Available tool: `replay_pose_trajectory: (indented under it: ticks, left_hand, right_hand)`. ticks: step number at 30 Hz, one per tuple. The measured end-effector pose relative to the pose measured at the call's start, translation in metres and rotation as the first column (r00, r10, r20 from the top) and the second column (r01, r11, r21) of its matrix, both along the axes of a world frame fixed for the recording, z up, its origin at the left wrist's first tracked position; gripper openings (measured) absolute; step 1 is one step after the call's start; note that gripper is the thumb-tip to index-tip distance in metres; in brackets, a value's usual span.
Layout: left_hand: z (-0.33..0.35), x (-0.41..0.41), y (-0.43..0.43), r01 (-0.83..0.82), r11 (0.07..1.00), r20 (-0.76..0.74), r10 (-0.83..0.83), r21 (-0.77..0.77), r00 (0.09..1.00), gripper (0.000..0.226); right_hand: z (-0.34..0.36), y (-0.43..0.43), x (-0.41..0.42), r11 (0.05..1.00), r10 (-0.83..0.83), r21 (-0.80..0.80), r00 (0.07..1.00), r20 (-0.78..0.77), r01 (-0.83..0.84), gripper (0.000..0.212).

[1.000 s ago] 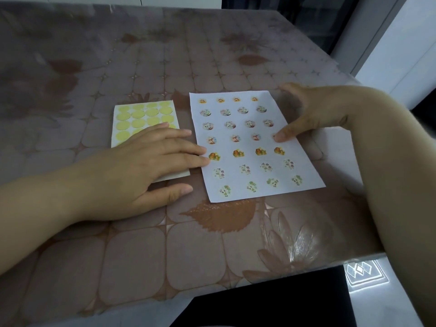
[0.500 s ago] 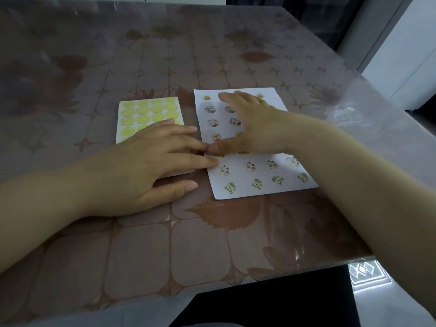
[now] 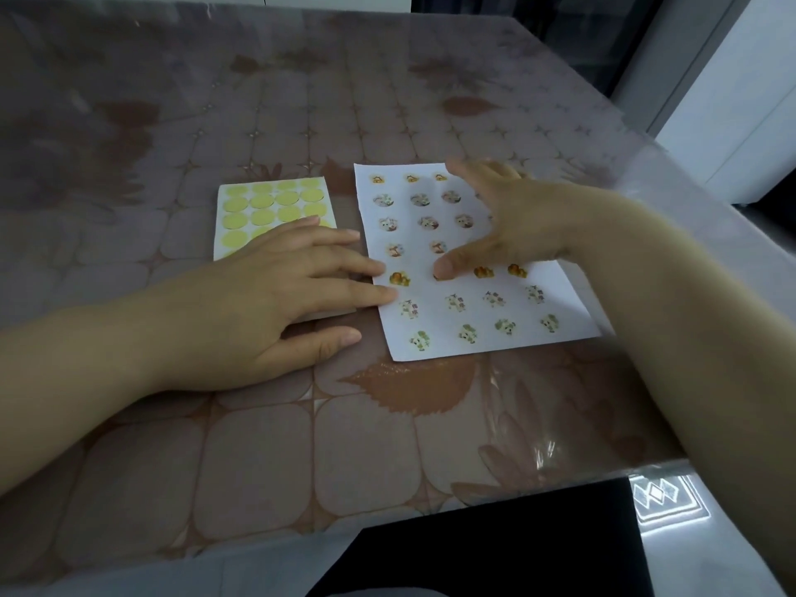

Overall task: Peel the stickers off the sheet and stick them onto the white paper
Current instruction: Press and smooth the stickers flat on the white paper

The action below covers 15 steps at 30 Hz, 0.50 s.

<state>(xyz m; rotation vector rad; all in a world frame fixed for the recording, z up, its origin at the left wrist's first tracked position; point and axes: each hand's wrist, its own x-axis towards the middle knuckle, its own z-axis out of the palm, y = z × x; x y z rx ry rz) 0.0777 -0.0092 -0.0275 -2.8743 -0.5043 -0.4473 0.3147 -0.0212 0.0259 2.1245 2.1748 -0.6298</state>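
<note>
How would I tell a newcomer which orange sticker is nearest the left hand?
On the patterned table, find the white paper right of the yellow-circle sheet. In its leftmost column, third row from the near edge, the orange sticker lies beside the fingertips of the left hand. Its neighbours above and below are pale; it is orange.

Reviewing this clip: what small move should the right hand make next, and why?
Probably lift the right hand and reach over to the yellow sticker sheet for another sticker. Its thumb presses the second spot in the orange row of the white paper, so that sticker looks placed, while the left hand rests flat on the sheet.
</note>
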Motion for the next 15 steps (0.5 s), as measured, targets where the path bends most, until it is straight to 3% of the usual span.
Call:
replay_pose_trajectory:
  ticks: [3, 7, 9, 12, 15]
  left_hand:
    - [-0.002, -0.009, 0.000, -0.041, 0.996, -0.050, 0.037, -0.077, 0.998, 0.048]
    - [-0.001, -0.009, -0.001, -0.061, 0.993, -0.084, 0.052, -0.103, 0.995, 0.047]
    - [0.001, -0.008, -0.002, -0.055, 0.993, -0.074, 0.047, -0.101, 0.996, 0.047]
    - [0.000, -0.010, -0.002, -0.058, 0.995, -0.085, 0.052, -0.077, 0.995, 0.051]
    - [-0.004, -0.011, -0.001, -0.098, 0.980, -0.091, 0.083, -0.172, 0.992, 0.049]
  right_hand:
    - [0.000, 0.000, -0.002, 1.000, 0.003, -0.008, 1.000, -0.002, -0.003, 0.121]
    - [0.006, 0.001, 0.011, 1.000, -0.025, -0.012, 0.996, -0.090, 0.024, 0.115]
    - [0.009, 0.001, 0.021, 0.999, -0.039, -0.037, 0.989, -0.142, 0.034, 0.123]
    - [0.007, 0.003, 0.029, 0.995, -0.046, -0.088, 0.996, -0.075, 0.040, 0.132]
    - [0.005, 0.005, 0.028, 0.996, -0.052, -0.067, 0.999, 0.007, 0.053, 0.132]
